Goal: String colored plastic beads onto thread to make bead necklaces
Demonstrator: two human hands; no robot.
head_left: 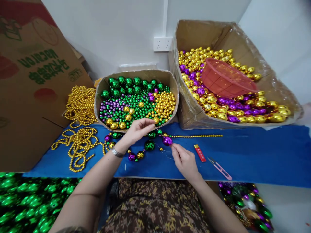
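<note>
My left hand (139,130), a metal watch (117,152) on its wrist, pinches a thin pale string (156,128) just in front of the bead box. Below and right of it, my right hand (185,161) is closed, its fingertips at the edge of a shiny purple bead (167,140). Between the hands and to their left lies a bead garland of green, gold and purple balls, with a large green bead (149,145) near its end. A small gold bead (161,149) sits by loose thread below the purple one. My left hand and forearm hide part of the garland.
A box of sorted beads (97,106) stands behind my hands; a larger carton (189,113) holds gold and purple beads and a red basket (225,79). Gold bead chains (81,142) lie left. At right are a red-and-yellow packet (200,153) and pink thread snips (221,169) on the blue tabletop (262,155).
</note>
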